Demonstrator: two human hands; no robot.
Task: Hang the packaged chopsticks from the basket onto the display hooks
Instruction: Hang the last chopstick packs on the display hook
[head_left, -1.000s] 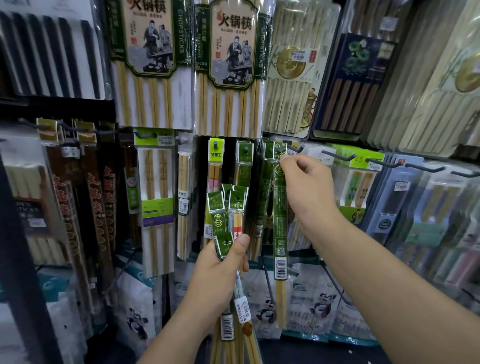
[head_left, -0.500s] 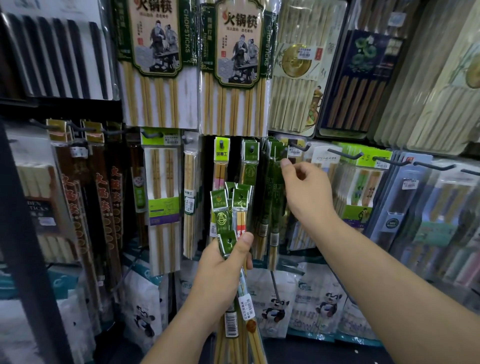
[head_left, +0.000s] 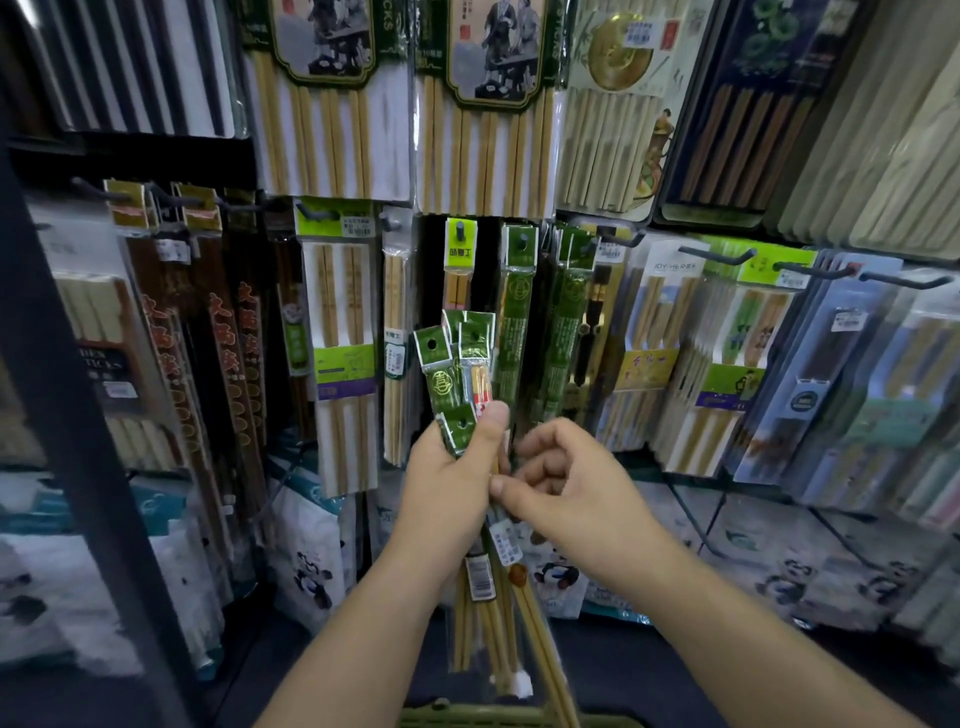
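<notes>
Chopstick packs (head_left: 442, 385) bunched in left hand (head_left: 447, 493) grip, right hand (head_left: 571, 488) pinching one

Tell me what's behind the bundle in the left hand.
Behind the bundle hang a yellow-topped pack and a green pack on hooks. Their lower ends are covered by the bundle and the left hand.
</notes>
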